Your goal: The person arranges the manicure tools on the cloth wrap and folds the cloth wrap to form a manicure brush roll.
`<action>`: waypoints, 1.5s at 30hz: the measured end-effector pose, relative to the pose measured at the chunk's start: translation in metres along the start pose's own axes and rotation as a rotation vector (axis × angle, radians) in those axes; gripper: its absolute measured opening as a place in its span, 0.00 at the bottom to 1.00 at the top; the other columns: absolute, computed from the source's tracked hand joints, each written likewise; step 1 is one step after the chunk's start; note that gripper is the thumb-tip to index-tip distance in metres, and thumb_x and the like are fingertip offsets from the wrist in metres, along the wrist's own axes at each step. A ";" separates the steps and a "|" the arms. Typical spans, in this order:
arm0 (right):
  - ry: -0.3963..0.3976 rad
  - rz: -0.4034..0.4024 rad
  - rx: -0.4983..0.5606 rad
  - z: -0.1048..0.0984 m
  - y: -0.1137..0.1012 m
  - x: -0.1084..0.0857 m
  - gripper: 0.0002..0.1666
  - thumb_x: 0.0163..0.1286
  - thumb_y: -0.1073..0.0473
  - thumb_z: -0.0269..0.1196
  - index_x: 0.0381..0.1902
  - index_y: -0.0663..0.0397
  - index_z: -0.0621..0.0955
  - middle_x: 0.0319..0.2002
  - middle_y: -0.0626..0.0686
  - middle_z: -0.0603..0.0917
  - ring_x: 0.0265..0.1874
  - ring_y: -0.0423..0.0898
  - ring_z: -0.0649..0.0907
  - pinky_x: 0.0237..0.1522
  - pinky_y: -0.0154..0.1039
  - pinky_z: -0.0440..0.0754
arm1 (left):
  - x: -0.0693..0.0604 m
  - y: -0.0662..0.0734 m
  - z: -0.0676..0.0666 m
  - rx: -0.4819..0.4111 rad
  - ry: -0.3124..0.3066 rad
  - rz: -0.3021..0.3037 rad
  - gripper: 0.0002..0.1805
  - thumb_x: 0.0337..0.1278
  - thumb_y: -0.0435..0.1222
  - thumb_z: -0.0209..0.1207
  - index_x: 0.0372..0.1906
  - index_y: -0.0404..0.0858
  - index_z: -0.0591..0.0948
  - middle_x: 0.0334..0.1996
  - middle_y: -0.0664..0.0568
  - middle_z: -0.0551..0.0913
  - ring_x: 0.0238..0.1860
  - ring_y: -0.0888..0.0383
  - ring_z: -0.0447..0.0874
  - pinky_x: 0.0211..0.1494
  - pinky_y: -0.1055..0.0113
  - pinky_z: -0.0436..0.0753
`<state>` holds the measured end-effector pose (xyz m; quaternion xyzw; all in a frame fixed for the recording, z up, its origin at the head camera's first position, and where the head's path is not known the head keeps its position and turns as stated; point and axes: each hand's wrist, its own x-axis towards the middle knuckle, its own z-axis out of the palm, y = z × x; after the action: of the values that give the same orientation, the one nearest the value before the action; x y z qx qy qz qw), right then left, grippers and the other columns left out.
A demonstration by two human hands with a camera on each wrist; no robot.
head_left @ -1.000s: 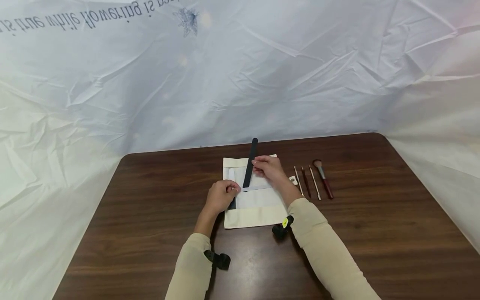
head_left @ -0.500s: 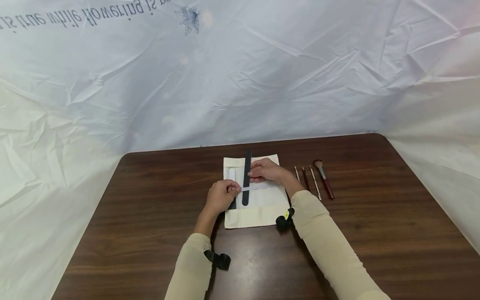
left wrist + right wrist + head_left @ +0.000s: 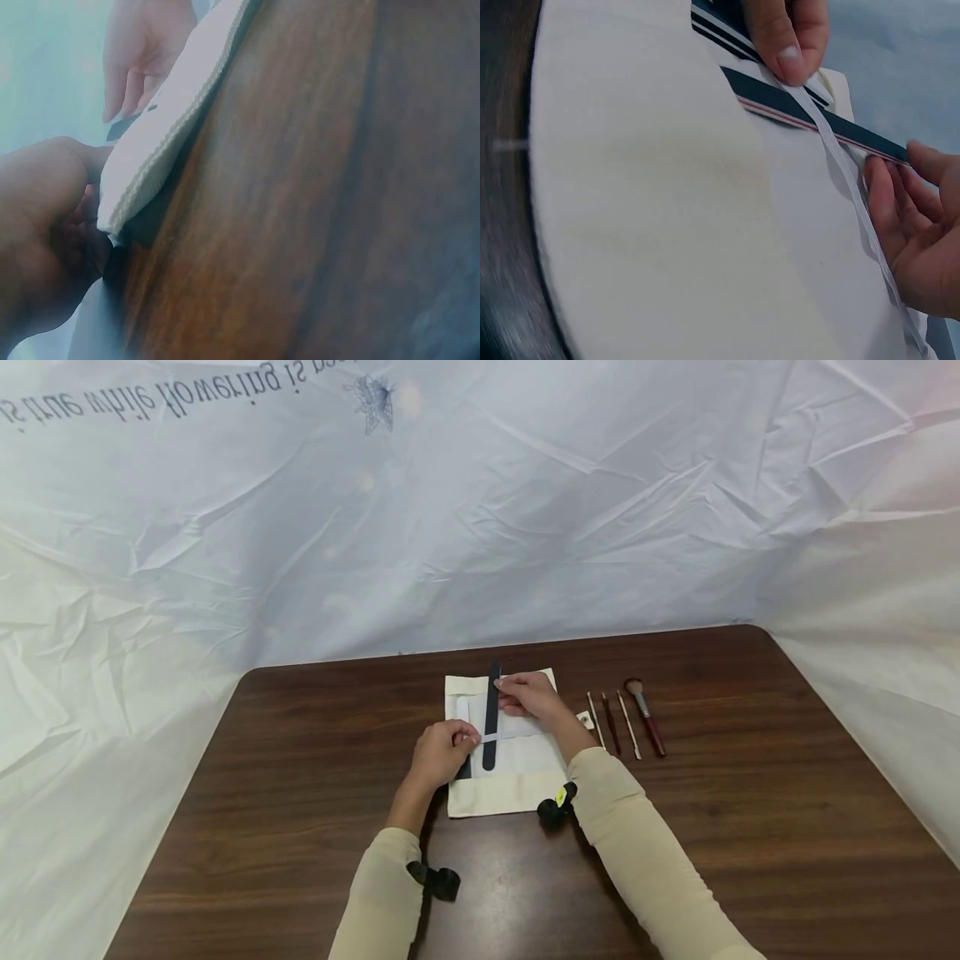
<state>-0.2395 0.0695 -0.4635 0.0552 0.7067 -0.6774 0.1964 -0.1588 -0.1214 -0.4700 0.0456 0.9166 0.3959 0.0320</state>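
Cream canvas forms the tool roll (image 3: 510,793), its right side partly hidden by the right forearm (image 3: 573,743); at its left, the left hand (image 3: 444,753) covers much of a white file (image 3: 462,710), and haze softens the roll's woven edge in the left wrist view. Ribbed white elastic (image 3: 844,169) crosses the roll, pinched between left thumb and curled finger. Flat, round-ended and red-lined along its edge, the black nail file (image 3: 491,718) lies over the roll, passing beneath the elastic, its upper part gripped between thumb and fingers of the right hand (image 3: 528,693). Right of the roll lie three slender tools (image 3: 611,724) and a red-handled brush (image 3: 646,717).
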 end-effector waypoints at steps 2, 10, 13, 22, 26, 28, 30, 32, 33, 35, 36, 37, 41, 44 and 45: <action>0.069 -0.002 0.011 0.004 0.000 0.000 0.23 0.75 0.56 0.62 0.60 0.68 0.80 0.22 0.43 0.82 0.20 0.32 0.82 0.24 0.25 0.80 | 0.000 0.000 0.000 0.001 -0.003 0.002 0.04 0.65 0.37 0.65 0.35 0.43 0.88 0.19 0.58 0.70 0.21 0.61 0.67 0.27 0.69 0.65; 0.183 0.006 0.039 0.012 -0.002 0.001 0.19 0.72 0.59 0.66 0.54 0.68 0.83 0.21 0.44 0.82 0.18 0.32 0.81 0.22 0.25 0.79 | 0.000 -0.002 0.001 -0.005 -0.001 0.003 0.04 0.66 0.37 0.65 0.35 0.43 0.88 0.18 0.58 0.70 0.21 0.61 0.67 0.27 0.69 0.65; 0.145 0.005 0.027 0.011 -0.003 0.000 0.19 0.72 0.61 0.65 0.55 0.69 0.83 0.21 0.44 0.82 0.18 0.32 0.81 0.23 0.25 0.80 | 0.001 -0.001 0.000 -0.003 -0.001 0.002 0.04 0.65 0.37 0.65 0.35 0.43 0.88 0.18 0.58 0.69 0.21 0.61 0.67 0.27 0.69 0.65; -0.276 0.070 -0.222 -0.011 -0.008 -0.003 0.14 0.75 0.63 0.61 0.51 0.70 0.81 0.23 0.45 0.86 0.21 0.33 0.85 0.26 0.25 0.81 | 0.000 -0.001 0.000 -0.019 -0.015 -0.006 0.05 0.66 0.37 0.65 0.36 0.42 0.88 0.19 0.57 0.69 0.21 0.60 0.68 0.27 0.68 0.65; -0.384 0.093 -0.314 -0.016 -0.010 -0.003 0.12 0.76 0.62 0.61 0.48 0.68 0.83 0.25 0.45 0.87 0.24 0.34 0.86 0.28 0.25 0.82 | -0.001 -0.001 0.001 -0.026 -0.021 -0.023 0.05 0.66 0.38 0.64 0.37 0.42 0.88 0.19 0.57 0.69 0.22 0.60 0.68 0.28 0.68 0.66; -0.407 0.098 -0.325 -0.017 -0.011 -0.003 0.11 0.76 0.62 0.60 0.47 0.66 0.83 0.26 0.45 0.87 0.25 0.34 0.86 0.29 0.25 0.83 | -0.002 0.000 0.001 -0.027 -0.021 -0.026 0.05 0.66 0.38 0.64 0.37 0.42 0.88 0.19 0.57 0.70 0.22 0.60 0.68 0.28 0.68 0.66; -0.407 0.095 -0.324 -0.017 -0.011 -0.003 0.11 0.76 0.62 0.60 0.46 0.66 0.83 0.26 0.46 0.87 0.25 0.34 0.87 0.29 0.26 0.83 | -0.001 0.000 0.001 -0.029 -0.020 -0.026 0.05 0.66 0.38 0.64 0.37 0.42 0.88 0.19 0.57 0.70 0.22 0.60 0.68 0.28 0.68 0.66; -0.404 0.089 -0.319 -0.017 -0.012 -0.004 0.11 0.76 0.62 0.60 0.47 0.66 0.82 0.26 0.46 0.87 0.25 0.34 0.87 0.29 0.26 0.83 | -0.002 0.001 0.001 -0.026 -0.019 -0.025 0.05 0.66 0.38 0.64 0.37 0.43 0.88 0.19 0.57 0.70 0.22 0.60 0.68 0.28 0.68 0.65; -0.400 0.084 -0.319 -0.017 -0.012 -0.004 0.12 0.77 0.61 0.60 0.47 0.67 0.82 0.26 0.45 0.87 0.25 0.34 0.87 0.29 0.25 0.83 | -0.002 0.001 0.000 -0.025 -0.019 -0.026 0.05 0.66 0.38 0.64 0.37 0.43 0.88 0.19 0.57 0.70 0.22 0.60 0.68 0.28 0.68 0.65; -0.378 0.078 -0.307 -0.016 -0.011 -0.004 0.14 0.77 0.61 0.59 0.50 0.69 0.82 0.26 0.46 0.87 0.24 0.34 0.86 0.28 0.25 0.82 | -0.002 0.002 0.000 -0.025 -0.019 -0.019 0.05 0.66 0.38 0.64 0.37 0.42 0.89 0.19 0.57 0.70 0.21 0.60 0.68 0.28 0.68 0.65; -0.362 0.074 -0.296 -0.015 -0.010 -0.005 0.15 0.78 0.61 0.58 0.52 0.70 0.81 0.26 0.46 0.87 0.24 0.34 0.87 0.28 0.25 0.82 | -0.002 0.002 0.000 -0.027 -0.020 -0.017 0.06 0.66 0.38 0.64 0.37 0.42 0.89 0.19 0.57 0.70 0.21 0.60 0.67 0.27 0.68 0.65; -0.345 0.063 -0.293 -0.015 -0.009 -0.006 0.17 0.78 0.60 0.57 0.54 0.70 0.81 0.27 0.46 0.86 0.24 0.34 0.87 0.28 0.25 0.83 | -0.002 0.003 -0.001 -0.029 -0.020 -0.013 0.06 0.66 0.37 0.64 0.37 0.42 0.89 0.18 0.57 0.69 0.21 0.60 0.67 0.27 0.68 0.65; -0.252 -0.024 -0.288 -0.020 -0.005 -0.016 0.21 0.79 0.61 0.55 0.62 0.69 0.77 0.37 0.54 0.88 0.27 0.34 0.87 0.32 0.27 0.85 | -0.001 0.003 0.000 -0.049 0.023 0.017 0.05 0.64 0.35 0.65 0.35 0.39 0.89 0.17 0.57 0.69 0.20 0.61 0.67 0.27 0.70 0.65; -0.200 -0.122 -0.309 -0.034 -0.002 -0.028 0.22 0.79 0.62 0.54 0.65 0.69 0.75 0.47 0.65 0.88 0.32 0.35 0.87 0.39 0.30 0.87 | -0.001 0.006 0.002 -0.079 0.097 0.044 0.04 0.62 0.34 0.66 0.35 0.38 0.90 0.16 0.58 0.67 0.20 0.62 0.66 0.26 0.71 0.65; -0.188 -0.156 -0.310 -0.040 -0.001 -0.032 0.22 0.79 0.63 0.54 0.65 0.70 0.75 0.49 0.68 0.87 0.33 0.36 0.87 0.40 0.32 0.87 | -0.002 0.008 0.002 -0.095 0.117 0.054 0.05 0.62 0.34 0.66 0.35 0.38 0.90 0.15 0.58 0.67 0.20 0.62 0.65 0.26 0.71 0.65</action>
<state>-0.2190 0.1150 -0.4513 -0.0939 0.7834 -0.5757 0.2146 -0.1563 -0.1146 -0.4659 0.0458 0.8955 0.4417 -0.0300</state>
